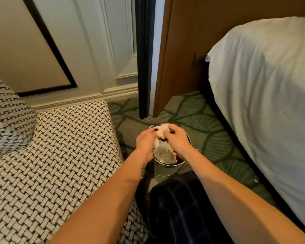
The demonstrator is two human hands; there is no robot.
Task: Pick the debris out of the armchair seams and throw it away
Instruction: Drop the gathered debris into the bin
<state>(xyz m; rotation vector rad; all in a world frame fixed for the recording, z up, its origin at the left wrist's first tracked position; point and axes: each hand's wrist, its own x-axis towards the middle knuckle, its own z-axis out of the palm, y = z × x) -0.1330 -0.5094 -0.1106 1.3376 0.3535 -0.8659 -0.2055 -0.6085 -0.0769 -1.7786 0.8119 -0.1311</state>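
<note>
Centrally, both hands met over a small metal bin (163,170) standing on the leaf-patterned carpet (197,120) between the armchair (56,155) and the bed (264,95).

Left hand (145,142): fingers curled and pressed against a crumpled white tissue (161,132), gripping its left side. Fingertips were mostly hidden behind the wad.

Right hand (177,138): closed over the tissue's right side from above, dark-painted nails partly visible; the thumb could not be made out.

Tissue: bunched between the two hands, directly above the bin mouth. Whether any debris was wrapped inside could not be told.

Bin: round, shiny wall; its rim was largely covered by the hands and forearms. More pale crumpled paper (165,154) lay inside, with dark patches beside it too blurred to identify.

Armchair: woven basket-weave upholstery, seat and one arm or cushion in view, cut off at the left and bottom edges. Its seams were not clearly visible.

Bed: white cover, cropped at the right edge; dark base below.

Dark garment (176,208): in the lower foreground, probably the person's clothing, detail lost in shadow.

Background: panelled wall (104,50), wooden door (183,41) ajar.
</note>
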